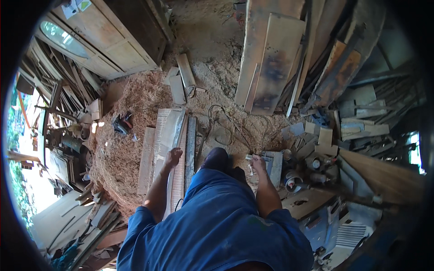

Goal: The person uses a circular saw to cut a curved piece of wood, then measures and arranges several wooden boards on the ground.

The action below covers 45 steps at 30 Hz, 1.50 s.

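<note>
My left hand is closed, fingers curled, above a long pale plank. Whether it touches the wood or has anything in it, I cannot make out. On the other side of my legs, my right hand is closed on a small pale strip that sticks out from its fingers to the left. A narrow grey board lies beside the plank, near my dark shoe. Left of the plank lies a shorter brown board.
Wood shavings cover the floor, with a dark power tool on them. A cable loops ahead of my feet. Large boards lean at the far right. A wooden cabinet stands far left. Offcuts are heaped at right.
</note>
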Each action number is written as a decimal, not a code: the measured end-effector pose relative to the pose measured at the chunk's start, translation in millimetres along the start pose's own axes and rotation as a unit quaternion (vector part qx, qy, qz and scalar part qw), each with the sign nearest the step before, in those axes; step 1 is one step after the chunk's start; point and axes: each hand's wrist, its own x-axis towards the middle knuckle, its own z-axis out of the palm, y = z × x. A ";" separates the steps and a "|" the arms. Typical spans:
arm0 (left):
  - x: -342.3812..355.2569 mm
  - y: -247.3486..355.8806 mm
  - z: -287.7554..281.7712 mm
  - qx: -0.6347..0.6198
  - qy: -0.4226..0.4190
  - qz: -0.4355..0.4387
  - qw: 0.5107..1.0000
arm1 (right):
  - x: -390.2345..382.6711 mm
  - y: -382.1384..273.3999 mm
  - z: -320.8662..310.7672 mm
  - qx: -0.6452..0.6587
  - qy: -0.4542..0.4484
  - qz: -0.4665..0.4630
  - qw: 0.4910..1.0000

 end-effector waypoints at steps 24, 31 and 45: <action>372.6 -39.1 -89.4 -0.108 0.287 -0.368 0.878 | 392.1 -557.1 116.5 -0.577 -0.257 -0.291 0.719; 431.9 -68.9 -90.4 -0.041 0.467 -0.475 0.745 | 467.7 -655.3 362.1 -0.632 -0.407 -0.437 0.494; 469.9 -92.6 -83.5 0.107 0.415 -0.535 0.728 | 612.4 -582.4 761.7 -0.701 -0.390 -0.527 0.279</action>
